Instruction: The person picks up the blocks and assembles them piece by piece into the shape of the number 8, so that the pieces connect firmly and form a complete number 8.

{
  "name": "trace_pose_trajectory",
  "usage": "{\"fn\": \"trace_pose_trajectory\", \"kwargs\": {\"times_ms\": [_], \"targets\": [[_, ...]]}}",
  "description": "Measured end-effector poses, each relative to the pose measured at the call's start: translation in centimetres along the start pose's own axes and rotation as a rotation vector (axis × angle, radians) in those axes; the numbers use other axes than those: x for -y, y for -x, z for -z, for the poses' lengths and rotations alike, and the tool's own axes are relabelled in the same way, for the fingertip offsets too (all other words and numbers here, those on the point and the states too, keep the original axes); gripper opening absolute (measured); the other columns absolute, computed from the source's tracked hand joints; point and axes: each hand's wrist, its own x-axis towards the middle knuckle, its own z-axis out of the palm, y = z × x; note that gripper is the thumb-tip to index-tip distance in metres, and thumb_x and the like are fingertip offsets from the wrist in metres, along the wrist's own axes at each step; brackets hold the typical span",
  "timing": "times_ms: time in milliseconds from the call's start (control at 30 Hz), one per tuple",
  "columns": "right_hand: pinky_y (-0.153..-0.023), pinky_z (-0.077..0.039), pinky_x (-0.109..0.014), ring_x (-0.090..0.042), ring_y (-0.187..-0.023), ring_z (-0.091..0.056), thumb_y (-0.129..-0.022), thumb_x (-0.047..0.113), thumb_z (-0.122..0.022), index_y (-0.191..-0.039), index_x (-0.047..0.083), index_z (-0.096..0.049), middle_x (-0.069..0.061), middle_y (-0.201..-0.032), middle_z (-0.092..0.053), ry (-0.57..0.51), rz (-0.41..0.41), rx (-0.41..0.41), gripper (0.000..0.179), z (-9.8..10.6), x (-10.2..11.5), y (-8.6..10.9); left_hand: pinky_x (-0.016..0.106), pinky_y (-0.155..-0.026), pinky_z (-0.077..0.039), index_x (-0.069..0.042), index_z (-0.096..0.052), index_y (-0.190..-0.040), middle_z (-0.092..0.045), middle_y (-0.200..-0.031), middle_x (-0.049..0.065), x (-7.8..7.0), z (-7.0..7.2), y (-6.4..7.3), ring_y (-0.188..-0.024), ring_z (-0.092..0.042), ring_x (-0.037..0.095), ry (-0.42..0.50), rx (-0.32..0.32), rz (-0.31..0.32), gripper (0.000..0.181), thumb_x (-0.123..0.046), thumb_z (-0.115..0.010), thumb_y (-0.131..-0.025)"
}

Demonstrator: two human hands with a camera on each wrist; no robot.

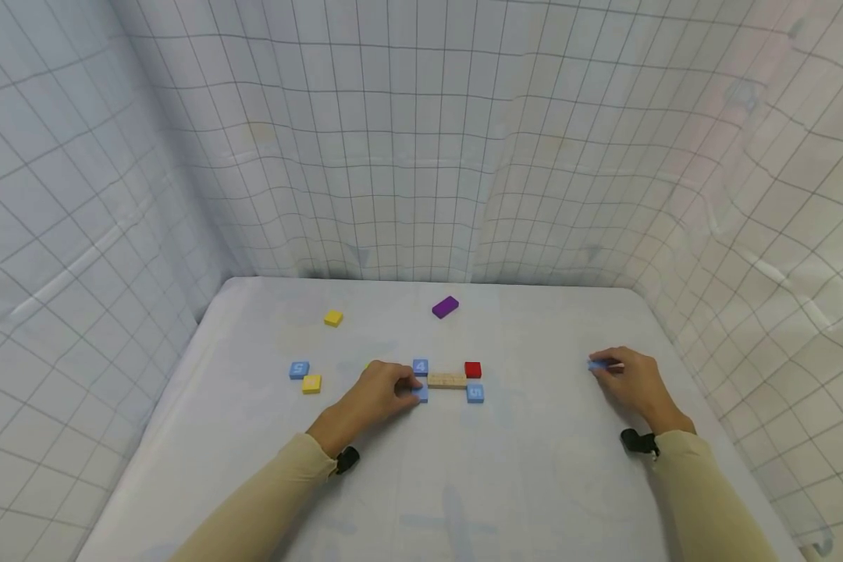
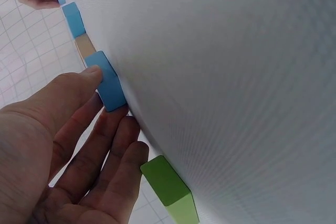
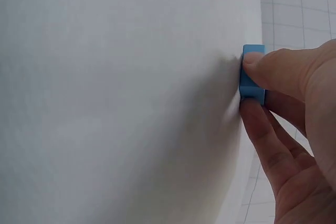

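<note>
My left hand (image 1: 382, 390) pinches a small blue block (image 2: 111, 92) between thumb and fingers, at the left end of a light wooden block (image 1: 447, 381). Just behind it lies a blue block marked 4 (image 1: 421, 367). At the wooden block's right end are a red block (image 1: 473, 370) and a numbered blue block (image 1: 475, 393). Far to the right, my right hand (image 1: 632, 382) holds another blue block (image 3: 248, 80) between thumb and fingertips, at the white tabletop. A green block (image 2: 167, 181) stands near the left fingers, mostly hidden by that hand in the head view.
Left of my left hand lie a numbered blue block (image 1: 299, 370) and a yellow block (image 1: 312, 384). Another yellow block (image 1: 333, 318) and a purple block (image 1: 446, 307) are farther back. White grid-patterned curtains (image 1: 421, 156) enclose the table's back and sides.
</note>
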Motion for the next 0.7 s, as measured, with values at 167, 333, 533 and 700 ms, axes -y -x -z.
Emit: {"fn": "trace_pose_trajectory", "kwargs": {"times_ms": [167,333,533,700], "targets": [[-0.093,-0.073,-0.039,-0.046,-0.109,-0.085,-0.098,-0.004,-0.090,-0.116,-0.001,-0.084,-0.024,-0.117,-0.086,-0.033,-0.065,0.062,0.019,-0.1,1.2,-0.2,0.048,-0.106,-0.067,-0.008,-0.089,-0.113,-0.090,-0.114,0.005,-1.8,0.9,0.2,-0.114,-0.083,0.024,0.008,0.037,0.081,0.017,-0.010,-0.095,-0.098],[-0.095,-0.072,-0.049,-0.047,-0.110,-0.085,-0.099,-0.002,-0.089,-0.116,-0.002,-0.084,-0.025,-0.118,-0.087,-0.047,-0.093,0.111,0.018,-0.4,1.9,-0.3,0.039,-0.102,-0.068,-0.013,-0.089,-0.112,-0.090,-0.112,-0.001,0.7,-0.7,-0.3,-0.110,-0.082,0.015,0.025,0.001,0.047,0.018,-0.014,-0.097,-0.095],[-0.095,-0.072,-0.048,-0.045,-0.110,-0.085,-0.099,0.000,-0.090,-0.116,-0.001,-0.085,-0.024,-0.120,-0.087,-0.057,-0.115,0.143,0.017,-1.0,3.1,-0.2,0.044,-0.107,-0.068,-0.013,-0.089,-0.113,-0.090,-0.114,0.001,0.3,-0.3,-0.3,-0.115,-0.083,0.019,0.032,0.034,0.089,0.018,-0.013,-0.096,-0.097],[-0.092,-0.073,-0.044,-0.044,-0.107,-0.086,-0.095,-0.005,-0.092,-0.111,-0.002,-0.086,-0.023,-0.116,-0.087,-0.077,-0.080,0.136,0.018,-1.7,4.3,0.0,0.049,-0.107,-0.068,-0.007,-0.088,-0.113,-0.090,-0.115,0.007,-1.0,0.4,-0.1,-0.115,-0.083,0.025,0.029,0.037,0.089,0.018,-0.008,-0.095,-0.096]]}}
